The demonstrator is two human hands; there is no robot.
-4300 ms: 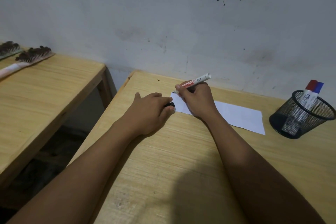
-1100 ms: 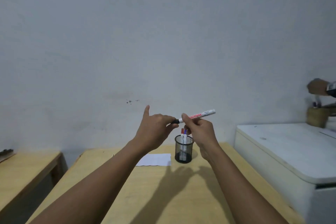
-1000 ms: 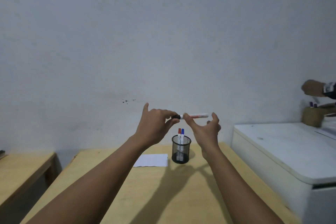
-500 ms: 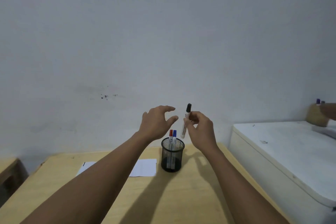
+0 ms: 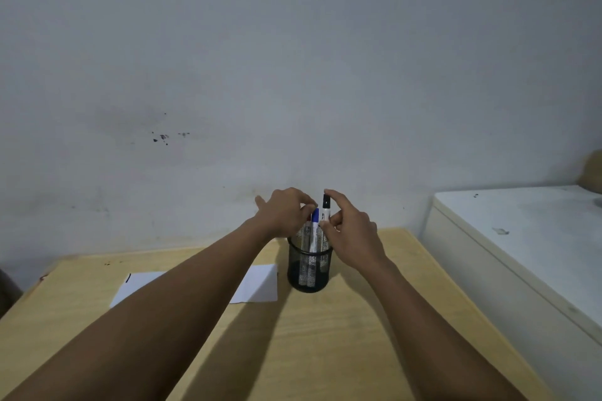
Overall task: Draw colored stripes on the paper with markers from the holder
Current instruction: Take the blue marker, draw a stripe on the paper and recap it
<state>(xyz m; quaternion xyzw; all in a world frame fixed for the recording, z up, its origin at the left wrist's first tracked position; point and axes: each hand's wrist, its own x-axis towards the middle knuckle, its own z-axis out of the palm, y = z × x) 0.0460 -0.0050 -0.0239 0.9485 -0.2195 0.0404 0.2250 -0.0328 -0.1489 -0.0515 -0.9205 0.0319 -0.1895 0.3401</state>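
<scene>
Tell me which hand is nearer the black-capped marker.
Right. The right hand is on the black-capped marker, forefinger at its cap, the marker standing in the mesh holder. The left hand is just left of it, at the blue-capped marker.

We see our two bare forearms reaching forward and converging. Our left hand (image 5: 283, 210) is curled, fingertips pinched together at its right side, thumb pointing away. Our right hand (image 5: 353, 233) sits just beside it, index finger raised, other fingers loosely bent inward.
</scene>
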